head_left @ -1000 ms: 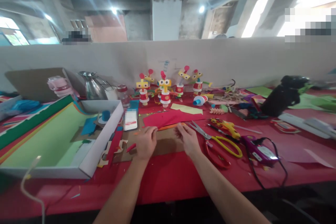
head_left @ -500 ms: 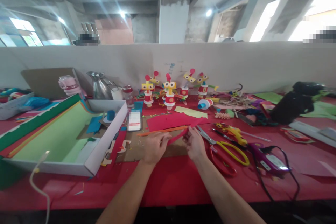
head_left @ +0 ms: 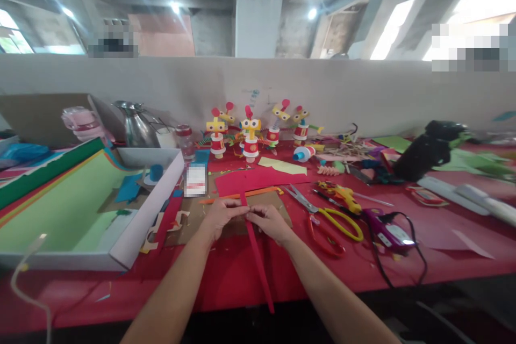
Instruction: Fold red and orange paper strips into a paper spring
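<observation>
Between my two hands is a long red paper strip (head_left: 258, 266), which runs lengthwise toward the table's front edge. My left hand (head_left: 223, 216) pinches it from the left, fingers closed. My right hand (head_left: 269, 220) is closed on it from the right, the fingertips of both hands nearly meeting. Beneath them lies a brown cardboard sheet (head_left: 183, 234). Just beyond, an orange paper strip (head_left: 262, 192) rests across the cardboard, and behind that is a larger red paper sheet (head_left: 229, 180).
Scissors (head_left: 322, 212) with red and yellow handles and a yellow glue gun (head_left: 347, 199) lie to the right, beside a purple power strip (head_left: 391, 234) with a black cord. On the left stands a white box (head_left: 155, 207). Several paper-cup figures (head_left: 250, 145) stand at the back.
The red strip has turned from slanting sideways to pointing toward me. Both hands have come together around it, and my right hand has shifted left. The whole view has also shifted.
</observation>
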`<state>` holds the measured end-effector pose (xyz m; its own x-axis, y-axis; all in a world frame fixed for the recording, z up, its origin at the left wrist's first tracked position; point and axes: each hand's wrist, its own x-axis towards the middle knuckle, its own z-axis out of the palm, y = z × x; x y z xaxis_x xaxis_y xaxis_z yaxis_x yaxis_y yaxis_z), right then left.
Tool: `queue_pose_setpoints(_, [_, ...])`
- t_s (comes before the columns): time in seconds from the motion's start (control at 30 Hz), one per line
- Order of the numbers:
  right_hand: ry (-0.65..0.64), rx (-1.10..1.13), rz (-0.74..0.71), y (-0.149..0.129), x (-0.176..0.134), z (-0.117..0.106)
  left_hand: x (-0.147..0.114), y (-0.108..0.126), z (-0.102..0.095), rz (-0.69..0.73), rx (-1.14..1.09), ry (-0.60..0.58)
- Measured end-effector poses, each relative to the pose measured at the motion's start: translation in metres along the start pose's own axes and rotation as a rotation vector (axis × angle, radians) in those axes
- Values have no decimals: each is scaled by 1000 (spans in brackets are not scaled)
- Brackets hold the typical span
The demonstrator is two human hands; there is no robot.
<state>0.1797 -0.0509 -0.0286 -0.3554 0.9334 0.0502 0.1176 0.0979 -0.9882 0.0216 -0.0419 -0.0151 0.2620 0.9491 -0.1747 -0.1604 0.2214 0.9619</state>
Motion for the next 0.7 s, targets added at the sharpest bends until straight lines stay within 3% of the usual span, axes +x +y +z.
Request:
queue_pose_setpoints(0.1, [-45, -1, -1, -2, -2, -1, 2, 3, -3, -26, -67, 83])
queue_pose_setpoints(0.2, [-99, 6, -9, -4, -4, -1, 5, 6, -9, 43, -214, 209])
queue_pose_setpoints(0.37, [-121, 107, 3, -4, -5, -1, 8, 12, -21, 84, -368, 205])
queue_pose_setpoints(0.53, [-96, 34, -21, -2, -6, -4, 7, 19, -28, 94, -531, 300])
queue_pose_setpoints(0.7, [-78, 3, -24, -3, -6, -2, 4, 12, -18, -8, -220, 73])
